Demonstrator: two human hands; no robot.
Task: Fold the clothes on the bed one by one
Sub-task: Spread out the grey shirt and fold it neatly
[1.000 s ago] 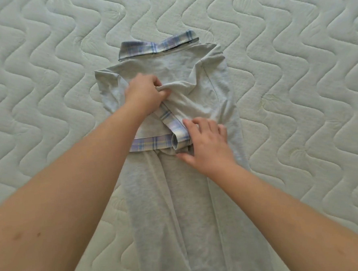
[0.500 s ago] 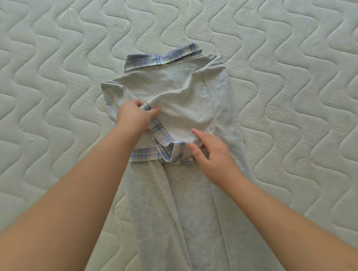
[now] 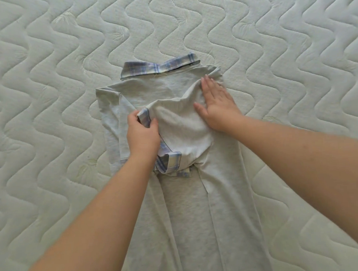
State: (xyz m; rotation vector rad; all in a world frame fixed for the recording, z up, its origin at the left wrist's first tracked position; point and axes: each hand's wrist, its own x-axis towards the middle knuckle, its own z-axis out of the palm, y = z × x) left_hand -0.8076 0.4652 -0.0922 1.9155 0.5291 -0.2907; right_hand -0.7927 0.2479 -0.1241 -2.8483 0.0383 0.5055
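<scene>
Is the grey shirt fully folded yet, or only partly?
Partly folded: both sleeves of the grey shirt lie across its middle, its long lower body still spread flat on the bed.

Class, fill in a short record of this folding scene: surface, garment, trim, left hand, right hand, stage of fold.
surface: quilted mattress
garment: grey top, lying flat, collar away from the person
trim: plaid collar; plaid cuff on the folded-in sleeve
left hand: pinches the sleeve's plaid edge
right hand: flat, pressing the sleeve near the shoulder
stage: sleeves folded in, body not yet folded up
</scene>
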